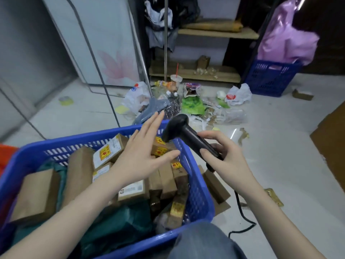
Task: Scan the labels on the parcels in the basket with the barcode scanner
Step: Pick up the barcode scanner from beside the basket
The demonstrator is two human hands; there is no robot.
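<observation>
Head view: the right hand [226,156] has its grip wrapped round the handle of the barcode scanner [183,135], whose head hangs over the far right corner of the blue basket [199,193]. The left hand [143,148] hovers spread and empty above the parcels [108,152]. Judged step: choosing a parcel; next, turn a label [104,153] up toward the scanner.

The big blue basket [197,187] sits on the floor, full of brown cardboard parcels [168,181] lying every which way. Some show white labels [104,152] with yellow and red stickers. The black barcode scanner [188,136] is tilted over the basket's right rim, head pointing down at the parcels.
</observation>
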